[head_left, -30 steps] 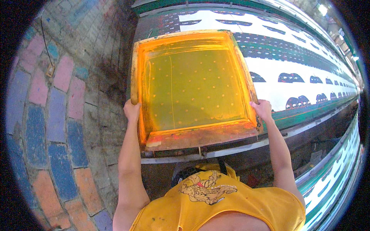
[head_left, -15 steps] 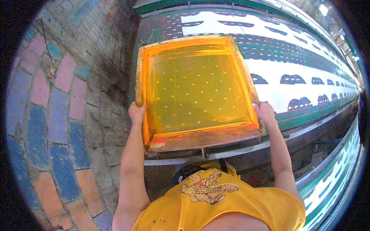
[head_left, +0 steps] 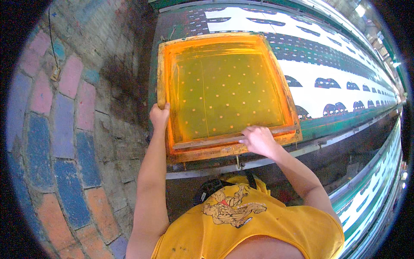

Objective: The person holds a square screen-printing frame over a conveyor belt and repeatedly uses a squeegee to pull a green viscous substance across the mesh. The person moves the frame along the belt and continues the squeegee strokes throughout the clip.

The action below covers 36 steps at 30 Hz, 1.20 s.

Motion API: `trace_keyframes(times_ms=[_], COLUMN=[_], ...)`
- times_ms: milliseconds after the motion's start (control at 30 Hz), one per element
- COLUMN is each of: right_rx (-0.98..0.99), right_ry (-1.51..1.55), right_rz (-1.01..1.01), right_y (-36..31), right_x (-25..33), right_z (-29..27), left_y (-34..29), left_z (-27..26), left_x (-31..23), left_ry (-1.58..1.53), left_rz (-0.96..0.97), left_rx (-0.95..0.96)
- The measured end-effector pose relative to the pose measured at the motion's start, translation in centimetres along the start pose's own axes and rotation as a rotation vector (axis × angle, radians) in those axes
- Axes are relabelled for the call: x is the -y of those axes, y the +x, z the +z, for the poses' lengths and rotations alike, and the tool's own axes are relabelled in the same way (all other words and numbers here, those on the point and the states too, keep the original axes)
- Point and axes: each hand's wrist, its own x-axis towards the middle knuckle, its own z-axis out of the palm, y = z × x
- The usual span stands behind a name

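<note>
A square screen-printing frame (head_left: 162,73) lies before me on the green printing table. Its wooden rim is stained orange, and the olive-yellow mesh (head_left: 224,93) carries rows of small pale dots. My left hand (head_left: 159,115) is closed around the left rim, thumb on top. At the near inner side of the frame, my right hand (head_left: 260,140) grips a squeegee (head_left: 207,142), a long narrow bar running nearly the frame's full width. The fingers wrap over its top edge, and the hand hides part of the bar.
White printed sheets (head_left: 310,64) with dark dome-shaped patterns stretch along the table to the right. A metal rail (head_left: 276,160) follows its near edge. Another table (head_left: 366,190) with printed sheets is at lower right. On the left is a worn wall with coloured bricks (head_left: 62,125).
My right hand has left the frame's right rim and now grips the squeegee at the near side. The frame sits slightly farther right and flatter. My left hand stays on the left rim.
</note>
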Motion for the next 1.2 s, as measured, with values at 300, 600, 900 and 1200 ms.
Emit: trace_keyframes(times_ms=[300,600,900,1200], right_rx=[0.018,-0.289,-0.215,-0.227], right_ry=[-0.052,-0.107,-0.168,-0.185], right_rz=[0.043,0.015,0.044,0.111], right_y=[1.7,-0.1,14.7,32.3], right_x=[-0.4,0.3,-8.4,-17.6], right_z=[-2.3,5.0,1.5,-4.9], left_y=[0.4,-0.4,-0.4,-0.3], left_z=[0.6,0.5,0.1,0.5], left_x=[1.6,-0.1,0.2,1.6], left_ry=[0.025,-0.039,-0.092,0.011], left_rz=[0.02,-0.013,-0.019,-0.032], left_rx=[-0.025,-0.031,-0.021,-0.025])
